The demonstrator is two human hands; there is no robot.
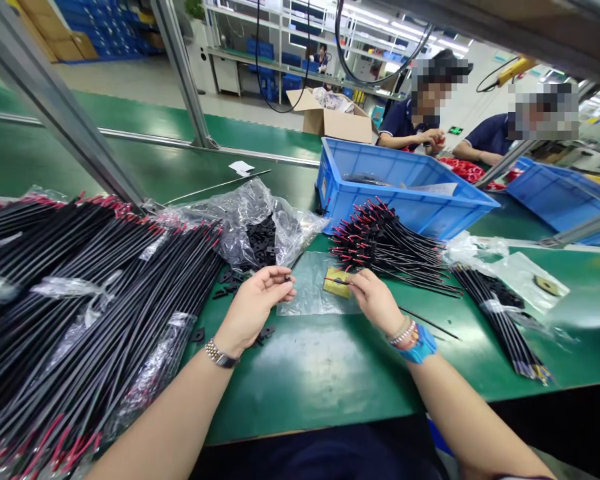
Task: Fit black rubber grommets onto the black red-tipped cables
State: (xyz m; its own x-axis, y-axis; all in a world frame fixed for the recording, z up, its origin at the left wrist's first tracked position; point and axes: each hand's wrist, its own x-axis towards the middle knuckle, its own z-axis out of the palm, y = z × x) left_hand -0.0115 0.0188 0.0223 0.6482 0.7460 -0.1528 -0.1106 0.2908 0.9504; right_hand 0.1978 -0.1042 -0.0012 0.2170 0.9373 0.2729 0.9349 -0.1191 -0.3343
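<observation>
While a co-worker [397, 127] is at one o'clock beyond the green counter [330, 380], my right fingers [362, 281] pinch a black cable [341, 281], three o'clock from my left fingers [276, 272], which narrowly hold a small dark piece [289, 277].

Worn on my head, the single camera looked forward and down, with my left hand [265, 297] and right hand [377, 300] close, green table [325, 380] below, cardboard box [347, 128] farther off.
</observation>
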